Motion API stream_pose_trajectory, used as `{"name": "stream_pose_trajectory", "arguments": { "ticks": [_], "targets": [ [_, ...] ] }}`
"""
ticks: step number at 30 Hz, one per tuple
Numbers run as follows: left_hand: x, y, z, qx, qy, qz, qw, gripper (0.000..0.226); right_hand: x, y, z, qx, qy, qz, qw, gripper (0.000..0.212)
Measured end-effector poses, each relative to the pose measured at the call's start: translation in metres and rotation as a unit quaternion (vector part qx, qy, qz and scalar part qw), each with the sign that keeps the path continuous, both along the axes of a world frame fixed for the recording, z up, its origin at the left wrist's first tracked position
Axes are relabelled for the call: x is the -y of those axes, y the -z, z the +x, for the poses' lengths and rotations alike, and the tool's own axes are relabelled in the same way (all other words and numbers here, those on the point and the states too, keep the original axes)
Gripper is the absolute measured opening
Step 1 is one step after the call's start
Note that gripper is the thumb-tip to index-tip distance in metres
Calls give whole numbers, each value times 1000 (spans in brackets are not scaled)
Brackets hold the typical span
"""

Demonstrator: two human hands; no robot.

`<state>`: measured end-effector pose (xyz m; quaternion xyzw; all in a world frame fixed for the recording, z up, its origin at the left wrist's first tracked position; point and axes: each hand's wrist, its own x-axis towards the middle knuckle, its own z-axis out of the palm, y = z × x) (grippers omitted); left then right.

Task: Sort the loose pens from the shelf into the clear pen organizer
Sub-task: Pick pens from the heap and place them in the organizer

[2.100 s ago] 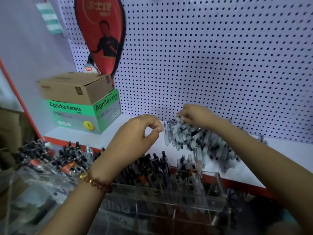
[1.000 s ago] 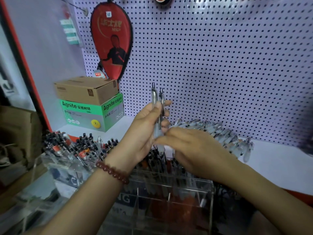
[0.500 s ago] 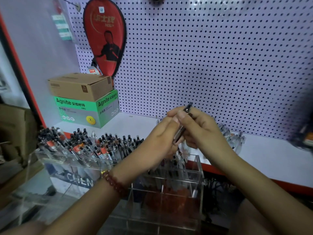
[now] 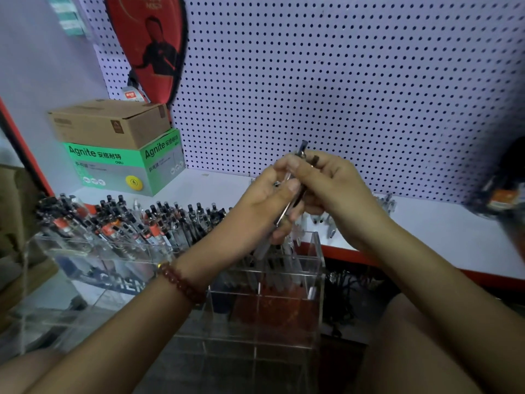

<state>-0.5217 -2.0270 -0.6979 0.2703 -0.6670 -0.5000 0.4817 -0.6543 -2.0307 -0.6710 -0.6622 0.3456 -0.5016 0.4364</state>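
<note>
Above the right-hand end of the clear pen organizer [image 4: 314, 245], the pens [image 4: 302, 147] are held slanted between both hands, caps up toward the pegboard [image 4: 355, 81] and tips down toward the end compartment, though not yet in it. A couple of seconds ago the right hand [image 4: 333, 189] was digging in the heap on the shelf [image 4: 443, 231] and the left hand [image 4: 264, 201] pinched nothing. A second ago the left held the pens upright; since then they have tipped over and come lower, so I'd say this batch is about to be dropped in. The left fingers are curled round the lower barrels with the thumb pressed across them. The right fingers and thumb pinch the upper ends from the other side. How many pens there are I cannot tell. Both forearms reach forward and meet over the organizer, a bead bracelet [image 4: 181, 282] on the left wrist. Behind the right hand, more loose pens [image 4: 387, 201] lie on the shelf, so sorting is far from done
</note>
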Motion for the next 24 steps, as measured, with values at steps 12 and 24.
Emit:
{"name": "stream_pose_trajectory", "arguments": {
  "ticks": [12,24],
  "targets": [
    [16,6,36,407,-170,-257,860,49,18,10,-47,-112,193,-183,957,28],
    [22,27,27,540,-148,-350,751,62,31,26,-54,-274,93,-167,943,24]
  ]
}}
